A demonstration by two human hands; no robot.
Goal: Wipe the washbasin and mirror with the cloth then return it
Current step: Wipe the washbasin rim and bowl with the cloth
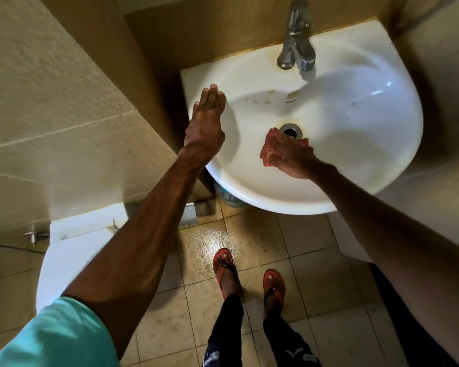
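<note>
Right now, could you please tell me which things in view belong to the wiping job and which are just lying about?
Part of the job: washbasin; red cloth; right hand holding the cloth beside the drain; left hand resting on the washbasin's edge.

Just lying about: tap; toilet; clear container under the washbasin; red flip-flops.

The white washbasin (pixel 276 200) carries a chrome tap (pixel 296 46) on its back rim, and a red cloth (pixel 266 152) lies just beside the drain (pixel 291 129).
</note>
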